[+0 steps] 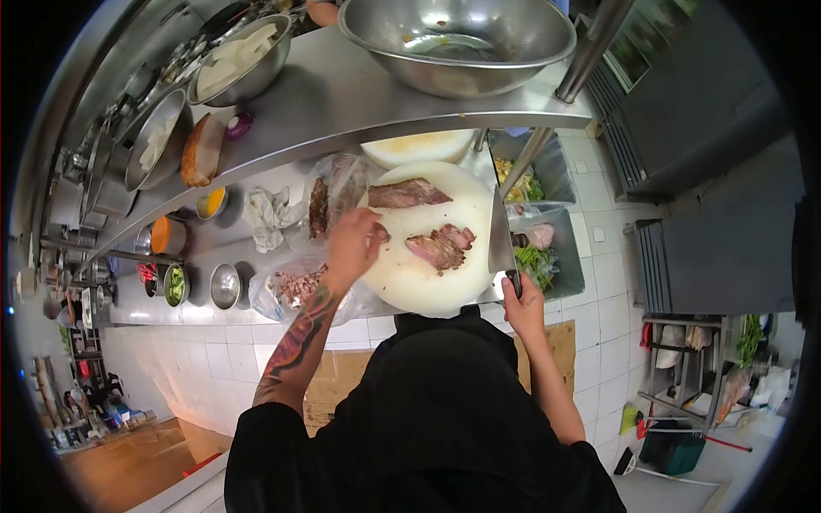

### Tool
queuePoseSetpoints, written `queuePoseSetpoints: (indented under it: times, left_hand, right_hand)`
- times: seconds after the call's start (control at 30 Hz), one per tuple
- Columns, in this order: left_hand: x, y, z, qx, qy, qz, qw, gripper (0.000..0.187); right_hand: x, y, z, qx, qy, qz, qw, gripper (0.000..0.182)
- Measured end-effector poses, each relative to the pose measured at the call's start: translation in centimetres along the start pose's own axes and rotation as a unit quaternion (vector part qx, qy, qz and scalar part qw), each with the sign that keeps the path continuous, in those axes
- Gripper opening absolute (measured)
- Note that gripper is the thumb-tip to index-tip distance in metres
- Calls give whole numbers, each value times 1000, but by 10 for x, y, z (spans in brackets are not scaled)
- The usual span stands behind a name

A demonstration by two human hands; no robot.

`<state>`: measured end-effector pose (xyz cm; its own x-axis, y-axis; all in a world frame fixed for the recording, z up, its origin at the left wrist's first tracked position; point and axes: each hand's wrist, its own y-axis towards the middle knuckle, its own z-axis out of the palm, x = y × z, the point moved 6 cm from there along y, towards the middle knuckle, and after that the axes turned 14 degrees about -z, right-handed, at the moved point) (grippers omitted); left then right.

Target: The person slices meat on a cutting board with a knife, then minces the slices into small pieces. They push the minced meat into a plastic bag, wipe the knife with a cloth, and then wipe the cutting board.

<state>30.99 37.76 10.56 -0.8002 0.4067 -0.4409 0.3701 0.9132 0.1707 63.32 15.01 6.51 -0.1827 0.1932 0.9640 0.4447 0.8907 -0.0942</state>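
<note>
A round white cutting board [406, 286] lies on the steel counter. On its far part rests a long piece of cooked meat [409, 193], with a clump of sliced meat [440, 248] nearer to me. My left hand [349, 248] is over the board's left edge, fingers pinched on a small piece of meat [381, 232]. My right hand [523, 309] grips the black handle of a broad-bladed knife [501, 244] at the board's right side, its blade pointing away from me. Left of the board are a plastic bag of chopped meat [295, 286] and another bag holding meat [321, 209].
A steel shelf [342, 94] crosses above the counter, bearing a large metal bowl [457, 73] and bowls of white pieces. Small bowls [226, 285] and a crumpled cloth [269, 218] sit at left. Grey bins [564, 265] stand right of the counter.
</note>
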Motion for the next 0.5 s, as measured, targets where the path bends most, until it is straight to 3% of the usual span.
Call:
queuePoseSetpoints:
  times: [0.07, 0.13, 0.2, 0.3, 0.5]
  left_hand:
    - [-31, -13, 7, 29, -67, 43, 996, 45]
    - [-64, -21, 16, 65, -97, 106, 988, 45]
    - [-68, -22, 25, 40, -110, 92, 989, 43]
    - [-61, -22, 40, 51, -112, 74, 990, 43]
    - [-62, -21, 39, 52, -137, 80, 986, 40]
  right_hand:
    - [-4, 4, -1, 3, -86, -54, 995, 27]
    - [-8, 3, -2, 8, -95, -37, 995, 29]
    - [-9, 7, -1, 14, -140, -136, 981, 26]
    - [1, 7, -2, 30, -144, -80, 986, 31]
    - [-5, 9, -4, 40, -161, -86, 982, 32]
